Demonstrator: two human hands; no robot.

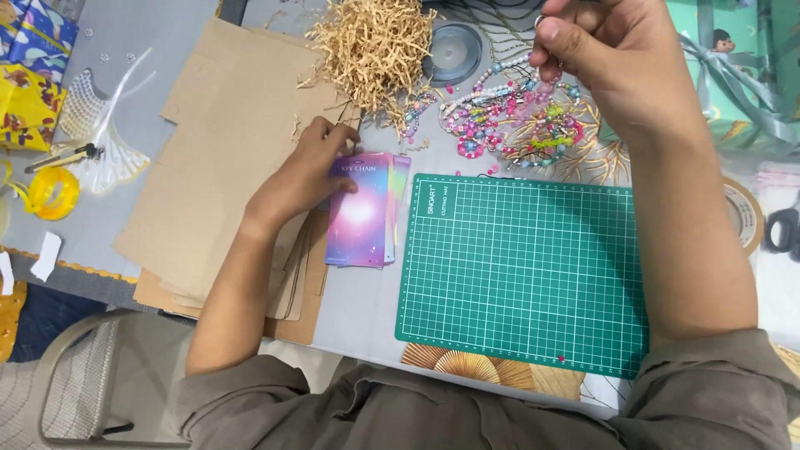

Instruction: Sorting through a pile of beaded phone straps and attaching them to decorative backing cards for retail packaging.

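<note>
Two bare hands work over a cluttered craft table, and going left to right the view starts at nine o'clock with a yellow tape roll (52, 192) beside a clear scalloped plastic piece (100, 137), both lying apart from the hands. Next comes a stack of flat brown cardboard sheets (221, 158), matte and stiff, running from eleven o'clock down toward seven. The left hand (304, 171) rests across that stack with its fingers curled down onto the top edge of a small pile of glossy backing cards (360, 208), printed in a pink-to-purple gradient; it presses on them rather than clasping them, and the cards lie just left of the cutting mat. At twelve o'clock sits a heap of tan shredded paper filler (375, 50), dry and crinkly. Right of the cards lies a green gridded cutting mat (521, 267), smooth, rubbery and bare. At one o'clock the right hand (608, 58) is closed in a pinch, thumb and forefinger nipping a strand lifted from the tangle of pastel beaded keychains (517, 121), round glossy beads in pink, blue and lime. By the look of it, one keychain is being picked out while a card is held ready; pairing them would call for freeing that strand cleanly from its neighbours.
</note>
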